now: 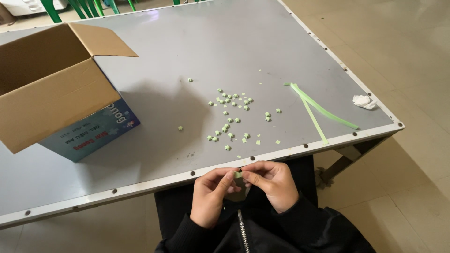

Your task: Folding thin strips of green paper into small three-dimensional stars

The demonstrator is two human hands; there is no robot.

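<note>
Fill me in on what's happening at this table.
A seated person pinches a small green paper piece between the left hand and right hand, just off the table's near edge. Many tiny green folded stars lie scattered on the table, with green paper strips to the right and an open cardboard box to the left.

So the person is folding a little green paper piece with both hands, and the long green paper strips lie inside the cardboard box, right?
Not quite. The head view shows the paper strips lying on the table near its right edge, not inside the cardboard box. Both the left hand and right hand do pinch the green paper piece.
</note>
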